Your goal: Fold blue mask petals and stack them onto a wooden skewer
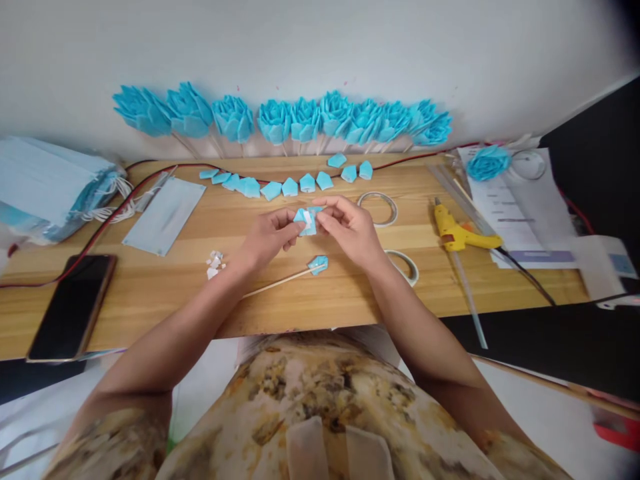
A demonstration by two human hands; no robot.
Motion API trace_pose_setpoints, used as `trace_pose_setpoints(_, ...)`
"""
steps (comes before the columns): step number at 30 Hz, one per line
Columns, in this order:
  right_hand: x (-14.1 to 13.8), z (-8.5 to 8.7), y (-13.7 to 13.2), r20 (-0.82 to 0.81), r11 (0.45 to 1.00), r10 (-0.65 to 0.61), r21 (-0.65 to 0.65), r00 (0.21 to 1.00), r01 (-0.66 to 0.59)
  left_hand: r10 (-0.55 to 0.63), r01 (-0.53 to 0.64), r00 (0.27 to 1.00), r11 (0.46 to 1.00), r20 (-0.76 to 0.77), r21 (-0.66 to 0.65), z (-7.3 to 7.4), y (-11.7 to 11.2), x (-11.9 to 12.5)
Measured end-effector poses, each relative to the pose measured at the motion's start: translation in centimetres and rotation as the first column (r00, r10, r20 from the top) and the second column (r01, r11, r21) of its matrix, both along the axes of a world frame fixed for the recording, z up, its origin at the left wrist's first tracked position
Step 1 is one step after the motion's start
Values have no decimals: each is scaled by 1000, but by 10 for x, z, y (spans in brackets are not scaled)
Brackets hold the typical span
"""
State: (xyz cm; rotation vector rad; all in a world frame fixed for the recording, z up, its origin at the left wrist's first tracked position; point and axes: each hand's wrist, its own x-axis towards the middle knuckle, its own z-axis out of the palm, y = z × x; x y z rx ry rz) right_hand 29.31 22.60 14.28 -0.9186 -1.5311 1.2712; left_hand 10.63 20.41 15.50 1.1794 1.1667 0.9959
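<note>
Here, my left hand (274, 235) and right hand (349, 228) pinch one blue piece (312, 227) above the wood-grained worktop (345, 300), partly hiding it.
Two tape rings (395, 210), one blue-tipped stick (280, 283), one phone (73, 307) and one yellow glue gun (454, 233) lie around it; behind, blue flowers (274, 121) line the white wall (300, 40).

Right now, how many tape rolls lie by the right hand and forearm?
2: one tape roll beside the right hand, a second roll lower in the picture, partly hidden by the right forearm. More could be hidden underneath.
</note>
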Motion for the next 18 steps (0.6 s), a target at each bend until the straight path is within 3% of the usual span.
trace_pose_setpoints(5, 0, 2, -1, 52, 997, 45, -62, 998, -42, 56, -56, 998, 998, 36, 2, -4, -3, -4)
trace_pose_setpoints(13, -5, 3, -3, 115, 996, 62, -70, 991, -54, 30, -30, 999, 999, 10, 24, -7, -5, -2)
trace_pose_setpoints(16, -5, 3, -3, 119, 998, 41, -47, 992, -35, 129, -122, 991, 978, -32, 167, -8, -6, -2)
trace_pose_setpoints(18, -5, 2, -2, 132, 1000, 12, -21, 991, -10, 264, -221, 961, 912, -82, 347, -8, -8, -2)
